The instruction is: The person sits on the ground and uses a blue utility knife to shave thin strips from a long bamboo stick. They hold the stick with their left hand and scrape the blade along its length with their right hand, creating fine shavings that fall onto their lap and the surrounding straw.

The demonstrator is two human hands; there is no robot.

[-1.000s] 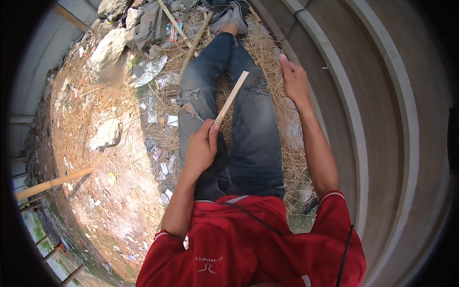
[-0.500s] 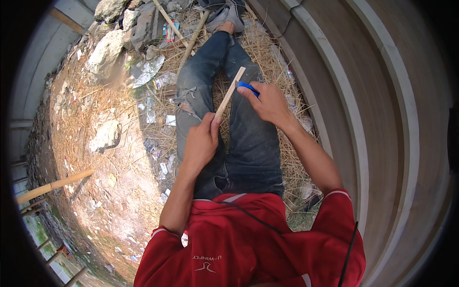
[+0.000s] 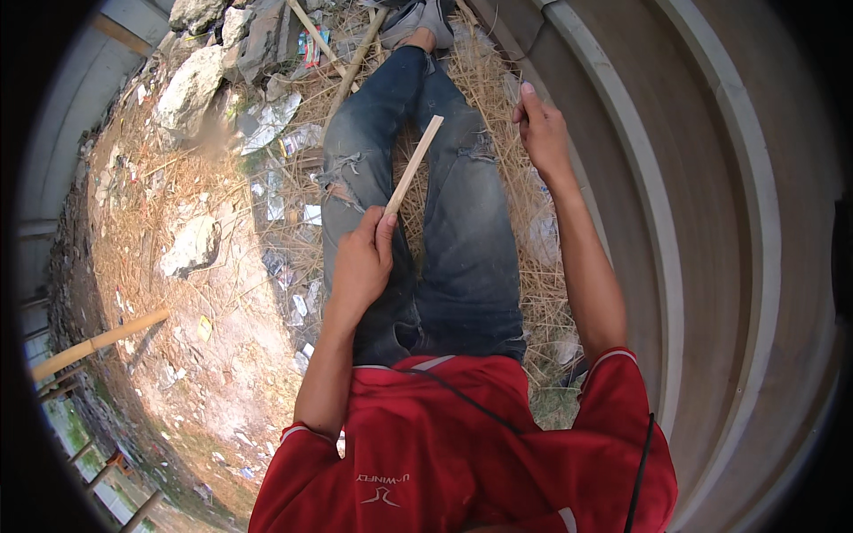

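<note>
My left hand (image 3: pixel 362 259) grips the lower end of a thin, pale wooden stick (image 3: pixel 415 165), thumb along its near side. The stick slants up and to the right over my outstretched legs, its far end free. Off to the right, beside the ribbed wall, my right hand (image 3: pixel 543 138) is raised with the thumb stretched up and the other fingers curled in. Whatever those fingers hold, if anything, is hidden; the blue-handled cutter does not show now.
My legs in torn dark jeans (image 3: pixel 466 240) stretch away over dry straw (image 3: pixel 546 284). A ribbed wall (image 3: pixel 720 222) rises close on the right. Rocks (image 3: pixel 191 89), litter and a pale stone (image 3: pixel 191 247) lie to the left. A wooden pole (image 3: pixel 102 342) juts in at lower left.
My right hand has moved away from the stick, up and to the right, and the blue cutter has gone from sight. My left hand with the stick has shifted slightly left.
</note>
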